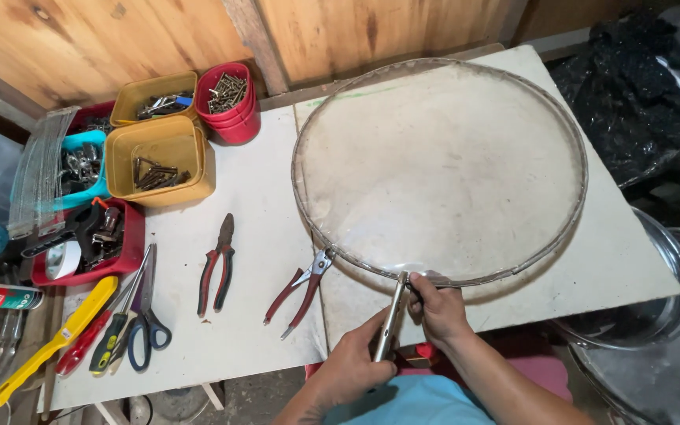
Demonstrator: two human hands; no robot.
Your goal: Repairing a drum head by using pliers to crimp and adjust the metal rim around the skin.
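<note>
Both hands work the near edge of the round mesh hoop [439, 169] lying on the bench [245, 236], left hand [349, 366] clenched on a metal tool [391, 319], right hand [437, 308] apparently pinching the rim, where steady bracing seems needed.

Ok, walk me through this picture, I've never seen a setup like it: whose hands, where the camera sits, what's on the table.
The single view comes from a camera on the person's head, looking down at their own bare hands. The left hand grips a metal tool whose tip meets the rim of a large round wire hoop covered in clear film. The right hand pinches that rim beside the tool. On the white table lie two red-handled pliers, scissors, screwdrivers and yellow tubs and red tubs of screws and small hardware.
</note>
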